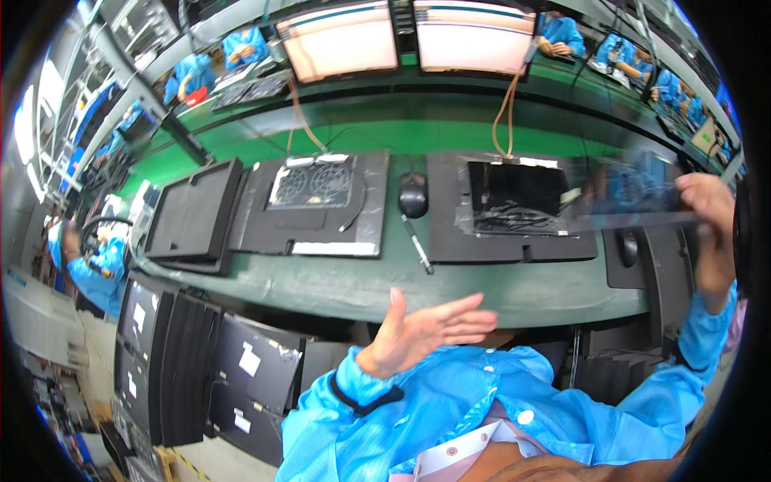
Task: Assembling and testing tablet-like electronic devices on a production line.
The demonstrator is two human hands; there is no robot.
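My right hand is raised at the far right, its fingers closed on the edge of a thin glossy panel. The panel is smeared by motion and looks partly see-through or reflective, so its exact kind is unclear. Over the near edge of the bench, my left hand is held flat with fingers stretched and thumb up, holding nothing. Beside the glossy panel, a dark screen panel with a coiled cable lies on a black foam tray.
On the left foam tray lies a panel with two ring patterns. A mouse and a pen lie between the trays. Another mouse is at right. Stacked black trays stand lower left; two monitors stand behind.
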